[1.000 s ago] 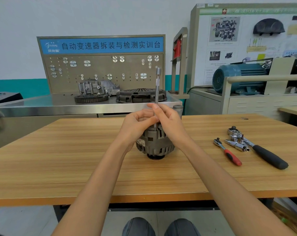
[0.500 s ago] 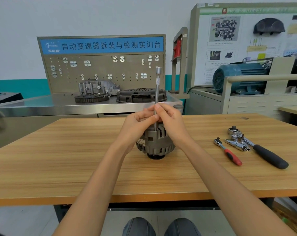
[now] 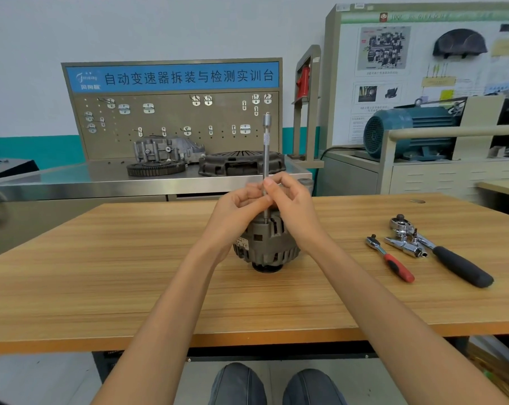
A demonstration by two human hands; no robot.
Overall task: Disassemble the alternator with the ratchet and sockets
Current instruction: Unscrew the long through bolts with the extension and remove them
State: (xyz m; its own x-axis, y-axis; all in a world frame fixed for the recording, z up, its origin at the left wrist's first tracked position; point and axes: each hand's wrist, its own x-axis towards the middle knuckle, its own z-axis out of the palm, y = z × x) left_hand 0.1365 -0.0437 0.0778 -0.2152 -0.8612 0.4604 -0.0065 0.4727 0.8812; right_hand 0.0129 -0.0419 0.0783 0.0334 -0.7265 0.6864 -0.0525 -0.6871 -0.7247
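Fingers of both the left hand (image 3: 241, 204) and right hand (image 3: 288, 206) pinch the upright extension bar (image 3: 266, 159) seated below on the alternator (image 3: 265, 244), likely spinning a fastener loose; next, lift it clear

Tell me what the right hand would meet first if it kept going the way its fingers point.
The right hand points left; its fingers already pinch the extension bar, and just beyond lies the left hand.

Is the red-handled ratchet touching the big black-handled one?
Apart. The head view shows bare wooden table between the red-handled ratchet and the black-handled ratchet.
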